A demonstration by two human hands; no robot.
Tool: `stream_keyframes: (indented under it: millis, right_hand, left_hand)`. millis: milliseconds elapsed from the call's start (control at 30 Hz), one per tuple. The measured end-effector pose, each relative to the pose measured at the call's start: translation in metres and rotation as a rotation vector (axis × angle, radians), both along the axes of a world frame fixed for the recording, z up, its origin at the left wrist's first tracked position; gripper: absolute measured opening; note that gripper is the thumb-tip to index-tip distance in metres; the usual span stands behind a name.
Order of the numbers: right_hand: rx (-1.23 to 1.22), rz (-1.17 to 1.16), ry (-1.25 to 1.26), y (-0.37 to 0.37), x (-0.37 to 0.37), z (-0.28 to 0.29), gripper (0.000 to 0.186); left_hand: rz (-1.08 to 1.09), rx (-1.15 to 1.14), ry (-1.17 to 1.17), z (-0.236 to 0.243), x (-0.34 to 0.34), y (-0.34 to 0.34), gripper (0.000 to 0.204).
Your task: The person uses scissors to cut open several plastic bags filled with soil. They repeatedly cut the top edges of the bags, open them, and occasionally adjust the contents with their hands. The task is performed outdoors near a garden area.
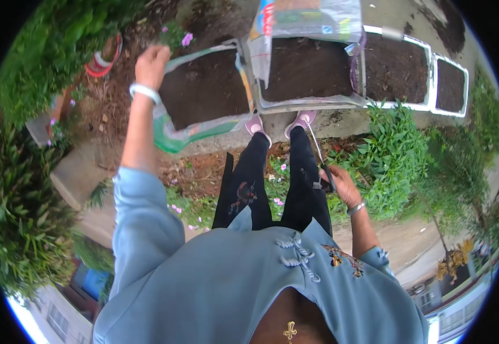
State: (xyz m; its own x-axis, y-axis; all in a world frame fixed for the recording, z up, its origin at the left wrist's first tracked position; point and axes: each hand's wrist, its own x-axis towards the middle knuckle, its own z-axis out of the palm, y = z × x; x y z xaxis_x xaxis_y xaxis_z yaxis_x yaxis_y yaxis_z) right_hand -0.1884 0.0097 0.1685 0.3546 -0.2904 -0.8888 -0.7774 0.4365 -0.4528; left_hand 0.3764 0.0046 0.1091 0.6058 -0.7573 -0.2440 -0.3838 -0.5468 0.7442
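Note:
My left hand (pixel 152 66) is raised at the outer left corner of a soil-filled planter box (pixel 175 142) lined with pale and green plastic. Its fingers are closed and slightly blurred; what they hold, if anything, cannot be made out. Low beside my right thigh, my right hand (pixel 344 186) is wrapped around the black handle of a tool (pixel 317 143). A long, thin, pale metal shaft runs from that handle toward my pink shoe (pixel 305 118). Whether it is a blade seen edge-on or a rod is unclear.
A second soil box with a printed plastic sack (pixel 312 23) folded over its far side stands in the middle. Two white-rimmed soil boxes (pixel 433 86) continue rightward. Leafy plants (pixel 398 155) grow near my right side, dense bushes (pixel 20 229) at left. A red-and-white pot (pixel 100 64) sits far left.

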Motion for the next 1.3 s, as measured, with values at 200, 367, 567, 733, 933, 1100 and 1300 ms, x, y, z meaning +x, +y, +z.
stream_keyframes:
  millis: [200, 367, 567, 733, 933, 1100, 1300]
  right_hand:
    - [0.170, 0.223, -0.029, -0.028, 0.053, -0.046, 0.069]
    - [0.405, 0.354, 0.082, -0.052, 0.102, -0.087, 0.072]
    - [0.632, 0.464, 0.206, -0.068, 0.139, -0.156, 0.062]
    - [0.659, 0.545, 0.245, -0.082, 0.168, -0.202, 0.058]
    - [0.774, 0.672, 0.270, -0.081, 0.199, -0.239, 0.052]
    - [0.768, 0.653, 0.192, -0.076, 0.206, -0.268, 0.046]
    - [0.692, 0.723, 0.148, -0.070, 0.208, -0.312, 0.054]
  left_hand:
    - [0.527, 0.400, 0.476, -0.001, -0.118, 0.173, 0.043]
    - [0.813, 0.456, 1.154, -0.055, -0.212, 0.185, 0.105]
    - [1.190, 0.257, 1.214, -0.137, -0.254, 0.151, 0.068]
    - [1.401, 0.101, 1.188, -0.151, -0.279, 0.150, 0.025]
    - [1.363, -0.016, 1.240, -0.138, -0.294, 0.182, 0.026]
    - [1.364, -0.079, 1.245, -0.134, -0.301, 0.187, 0.028]
    - [1.402, -0.138, 1.228, -0.126, -0.300, 0.187, 0.026]
